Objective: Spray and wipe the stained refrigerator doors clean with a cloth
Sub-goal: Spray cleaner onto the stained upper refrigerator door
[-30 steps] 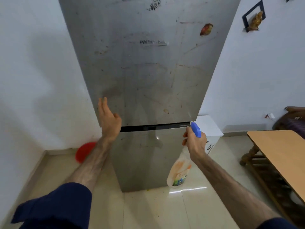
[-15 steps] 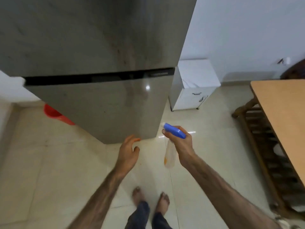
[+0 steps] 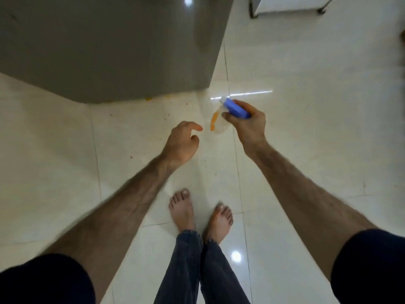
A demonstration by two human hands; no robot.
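From the head view, the right hand gripped the spray bottle by its blue trigger head, nozzle aimed toward the refrigerator door at far left, ready to spray; the left hand hung loosely curled, holding nothing; no cloth showed

Parts that are cut off, hidden or blurred

The refrigerator is cut by the top and left edges, so only its lower door is seen. The spray bottle is blurred and partly covered by the right hand; its label cannot be read.
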